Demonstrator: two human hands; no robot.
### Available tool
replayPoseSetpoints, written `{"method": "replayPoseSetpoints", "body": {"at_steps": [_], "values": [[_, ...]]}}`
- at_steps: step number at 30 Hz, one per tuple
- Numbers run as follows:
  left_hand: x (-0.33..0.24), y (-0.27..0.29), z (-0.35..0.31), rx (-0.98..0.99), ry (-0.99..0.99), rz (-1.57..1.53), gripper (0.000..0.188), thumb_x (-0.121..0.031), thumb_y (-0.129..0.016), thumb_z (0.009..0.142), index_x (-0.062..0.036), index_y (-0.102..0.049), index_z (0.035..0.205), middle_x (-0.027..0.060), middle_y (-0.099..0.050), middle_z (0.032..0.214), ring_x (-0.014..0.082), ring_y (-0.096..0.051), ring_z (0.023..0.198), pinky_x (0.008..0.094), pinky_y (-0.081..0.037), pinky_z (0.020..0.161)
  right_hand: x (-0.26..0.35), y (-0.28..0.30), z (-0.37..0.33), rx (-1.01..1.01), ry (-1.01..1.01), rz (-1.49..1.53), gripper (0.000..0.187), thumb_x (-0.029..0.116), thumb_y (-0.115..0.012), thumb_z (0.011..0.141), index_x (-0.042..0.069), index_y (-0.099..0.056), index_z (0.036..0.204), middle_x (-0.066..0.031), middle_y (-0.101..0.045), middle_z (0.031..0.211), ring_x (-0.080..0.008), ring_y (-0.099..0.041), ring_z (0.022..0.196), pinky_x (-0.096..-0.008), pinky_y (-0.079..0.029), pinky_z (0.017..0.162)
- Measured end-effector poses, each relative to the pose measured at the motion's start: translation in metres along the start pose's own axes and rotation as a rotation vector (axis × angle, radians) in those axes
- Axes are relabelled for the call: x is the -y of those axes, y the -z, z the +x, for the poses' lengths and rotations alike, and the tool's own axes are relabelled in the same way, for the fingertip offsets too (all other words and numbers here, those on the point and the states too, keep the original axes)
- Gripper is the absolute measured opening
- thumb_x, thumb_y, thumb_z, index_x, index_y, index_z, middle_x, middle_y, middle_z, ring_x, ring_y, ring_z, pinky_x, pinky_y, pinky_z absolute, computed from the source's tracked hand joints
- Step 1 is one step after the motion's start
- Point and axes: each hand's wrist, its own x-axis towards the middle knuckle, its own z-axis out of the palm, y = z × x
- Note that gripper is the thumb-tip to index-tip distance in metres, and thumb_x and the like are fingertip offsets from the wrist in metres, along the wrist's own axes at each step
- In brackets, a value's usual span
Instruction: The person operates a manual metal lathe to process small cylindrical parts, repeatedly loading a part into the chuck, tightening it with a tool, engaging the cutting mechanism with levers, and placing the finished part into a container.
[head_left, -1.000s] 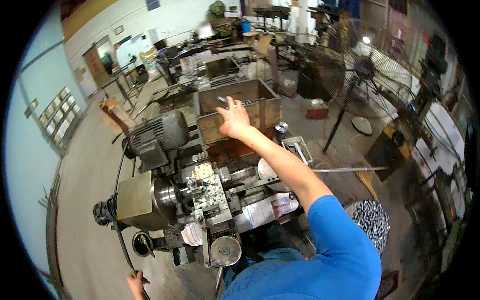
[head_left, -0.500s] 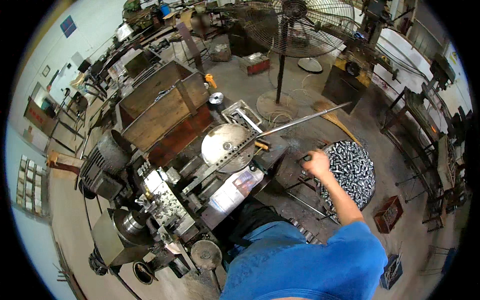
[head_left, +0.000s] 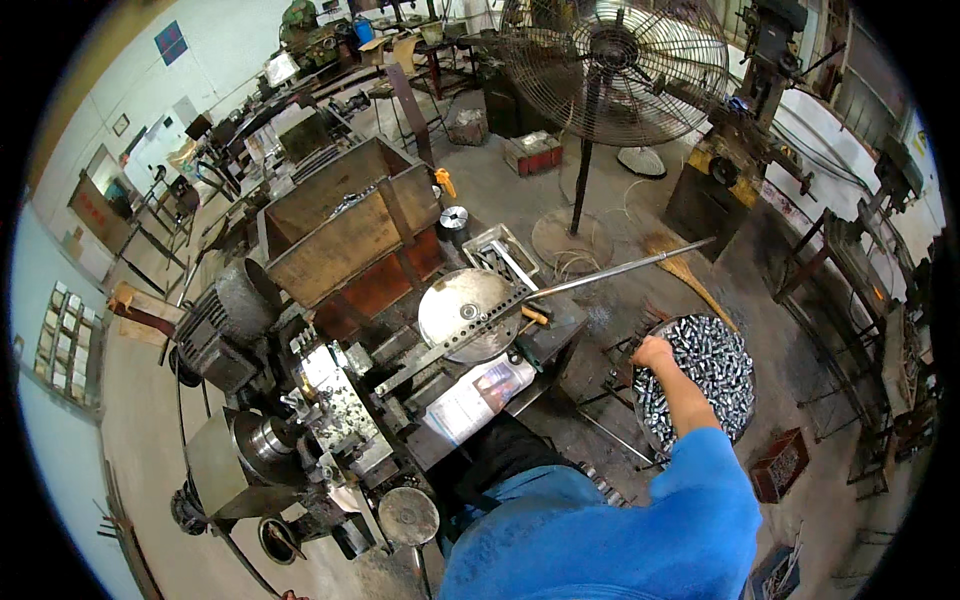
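Blue square sign [head_left: 171, 42] high on the far wall; perhaps a white printed wrapper [head_left: 478, 396] on the machine.

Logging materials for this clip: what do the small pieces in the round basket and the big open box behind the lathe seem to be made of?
The small pieces the right hand reaches into look like bare bright metal, probably steel: silvery, glinting, short cylinders. The round basket seems dark metal, though its rim is hard to read. The open box looks like rusted sheet steel: flat brown panels, dull, no paint visible.
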Motion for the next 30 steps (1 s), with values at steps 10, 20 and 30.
{"method": "replayPoseSetpoints", "body": {"at_steps": [10, 20, 30], "values": [[0.007, 0.0, -0.003, -0.028, 0.028, -0.132, 0.03, -0.023, -0.064, 0.082, 0.0005, -0.059, 0.1, 0.0137, -0.063, 0.077, 0.0204, -0.06, 0.067, 0.0349, -0.051, 0.064, -0.001, -0.012, 0.003, 0.01, 0.005, 0.037, 0.046, 0.034, -0.058, 0.072, 0.005, -0.06, 0.108, -0.0141, -0.058, 0.114, -0.0259, -0.056, 0.107, -0.0334, -0.046, 0.088], [-0.023, 0.027, 0.007, -0.065, -0.262, 1.171, 0.041, -0.028, -0.066, 0.078, 0.0013, -0.06, 0.106, 0.0172, -0.064, 0.092, 0.0272, -0.062, 0.079, 0.0396, -0.049, 0.07, -0.014, 0.023, -0.046, -0.427, 0.101, 0.508, 0.034, 0.028, -0.061, 0.061, 0.006, -0.069, 0.086, -0.0159, -0.065, 0.083, -0.03, -0.064, 0.08, -0.0348, -0.051, 0.073], [-0.168, -0.187, -0.056, 0.673, -0.557, -0.332, 0.04, -0.031, -0.051, 0.09, 0.0088, -0.057, 0.094, 0.0151, -0.063, 0.071, 0.0214, -0.061, 0.063, 0.0316, -0.047, 0.064, 0.229, 0.115, -0.243, -0.162, 1.597, 1.095, 0.035, 0.01, -0.061, 0.055, 0.009, -0.07, 0.089, -0.0144, -0.06, 0.102, -0.03, -0.057, 0.094, -0.0348, -0.046, 0.084]]}}
